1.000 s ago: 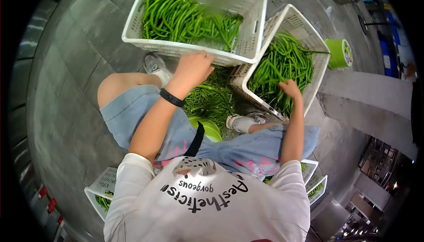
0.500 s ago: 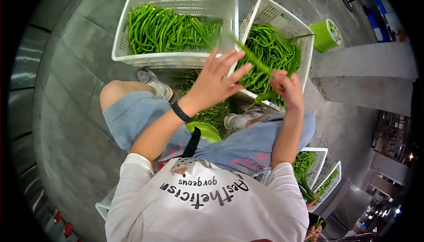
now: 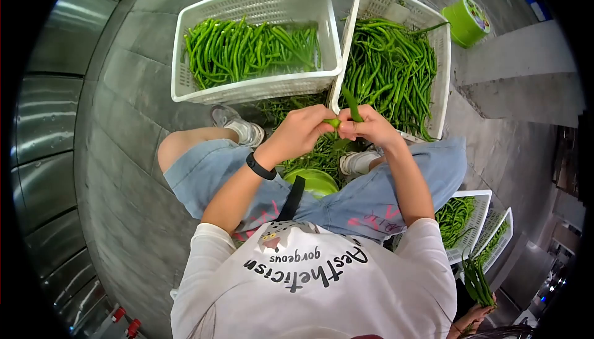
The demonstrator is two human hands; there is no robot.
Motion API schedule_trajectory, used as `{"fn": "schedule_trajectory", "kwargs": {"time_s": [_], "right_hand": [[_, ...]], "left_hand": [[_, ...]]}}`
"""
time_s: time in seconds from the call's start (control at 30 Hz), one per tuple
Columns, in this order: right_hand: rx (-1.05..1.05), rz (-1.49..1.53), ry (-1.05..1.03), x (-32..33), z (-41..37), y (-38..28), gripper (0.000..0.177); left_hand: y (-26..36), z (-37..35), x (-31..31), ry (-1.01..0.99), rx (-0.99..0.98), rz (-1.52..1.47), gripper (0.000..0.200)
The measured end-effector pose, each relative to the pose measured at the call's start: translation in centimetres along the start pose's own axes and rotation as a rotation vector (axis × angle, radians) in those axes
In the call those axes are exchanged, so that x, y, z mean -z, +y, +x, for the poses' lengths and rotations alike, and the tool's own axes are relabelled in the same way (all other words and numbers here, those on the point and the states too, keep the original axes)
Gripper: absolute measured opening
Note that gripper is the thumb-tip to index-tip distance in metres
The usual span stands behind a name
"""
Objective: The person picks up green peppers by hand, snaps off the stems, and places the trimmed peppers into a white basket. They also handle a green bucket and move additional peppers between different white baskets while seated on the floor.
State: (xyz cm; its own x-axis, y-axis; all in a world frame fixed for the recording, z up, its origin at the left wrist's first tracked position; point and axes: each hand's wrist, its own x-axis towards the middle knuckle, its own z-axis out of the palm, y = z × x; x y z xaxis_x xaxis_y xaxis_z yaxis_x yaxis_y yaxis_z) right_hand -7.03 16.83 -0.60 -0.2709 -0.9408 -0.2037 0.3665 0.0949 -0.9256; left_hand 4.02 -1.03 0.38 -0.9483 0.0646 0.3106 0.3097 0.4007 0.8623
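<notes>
Hands brought together since half a second ago. Left hand, then spread, now pinched on the stem end of a green pepper. Body clasped by right hand, the ends apparently braced against each other. Pepper held above the floor pile, near the right crate.

Grey concrete floor, paved in large slabs. Stainless-steel panels at left; pale concrete kerb at right.
</notes>
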Motion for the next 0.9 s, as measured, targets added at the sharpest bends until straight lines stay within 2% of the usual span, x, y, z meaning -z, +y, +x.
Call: {"fn": "schedule_trajectory", "kwargs": {"time_s": [0.07,0.13,0.17,0.23,0.27,0.3,0.37,0.4,0.5,0.53,0.63,0.67,0.77,0.8,0.83,0.9], "right_hand": [[0.052,0.163,-0.073,0.4,0.6,1.1,0.025],[0.068,0.282,-0.090,0.0,1.5,1.5,0.032],[0.016,0.174,-0.070,-0.1,1.7,1.4,0.033],[-0.088,-0.035,-0.031,-0.9,2.1,0.1,0.035],[-0.105,-0.148,-0.029,-1.0,2.4,1.0,0.046],[-0.074,-0.339,0.016,-1.0,2.5,1.7,0.046],[-0.008,-0.720,0.107,-0.9,2.4,2.9,0.046],[0.034,-0.936,0.234,-0.1,2.3,5.2,0.046],[-0.393,-1.071,0.146,0.4,2.6,2.5,0.047],[-0.280,-0.935,0.215,0.6,2.4,2.8,0.050],[-0.149,-0.595,0.423,-0.3,1.8,0.0,0.044],[-0.129,-0.476,0.430,0.0,1.4,-0.7,0.032],[0.234,-0.230,0.480,-1.0,1.0,-0.6,0.025],[0.323,-0.487,0.423,-1.1,0.8,-1.4,0.024],[0.519,-0.693,0.392,-1.7,1.2,-1.5,0.028],[0.512,-0.786,0.286,-3.6,1.4,-1.5,0.036]], "left_hand": [[-0.4,-0.1,0.1,0.033,0.038,-0.075,0.013],[-1.1,-0.4,0.3,0.093,0.236,-0.313,0.016],[-1.6,-0.6,0.4,0.125,0.335,-0.432,0.018],[-2.4,0.4,1.1,0.366,0.282,-0.637,0.025],[-2.6,0.7,1.7,0.497,0.310,-0.757,0.027],[-2.2,1.4,2.6,0.629,0.337,-0.874,0.029],[-3.0,1.2,4.6,0.727,0.400,-0.989,0.033],[-3.9,0.8,5.3,0.780,0.377,-1.143,0.030],[-6.3,-0.5,7.0,0.678,0.517,-1.222,0.024],[-6.7,-0.7,7.1,0.660,0.580,-1.237,0.018],[-6.4,-0.8,6.6,0.551,0.764,-1.273,0.015],[-7.7,-1.5,6.3,0.426,0.741,-1.303,0.019],[-4.5,-0.1,4.7,0.475,0.868,-1.098,0.024],[-4.8,-0.2,4.6,0.410,0.876,-1.095,0.031],[-4.8,-0.3,4.4,0.433,0.865,-1.126,0.031],[-4.2,0.0,3.9,0.477,0.844,-1.185,0.033]]}}
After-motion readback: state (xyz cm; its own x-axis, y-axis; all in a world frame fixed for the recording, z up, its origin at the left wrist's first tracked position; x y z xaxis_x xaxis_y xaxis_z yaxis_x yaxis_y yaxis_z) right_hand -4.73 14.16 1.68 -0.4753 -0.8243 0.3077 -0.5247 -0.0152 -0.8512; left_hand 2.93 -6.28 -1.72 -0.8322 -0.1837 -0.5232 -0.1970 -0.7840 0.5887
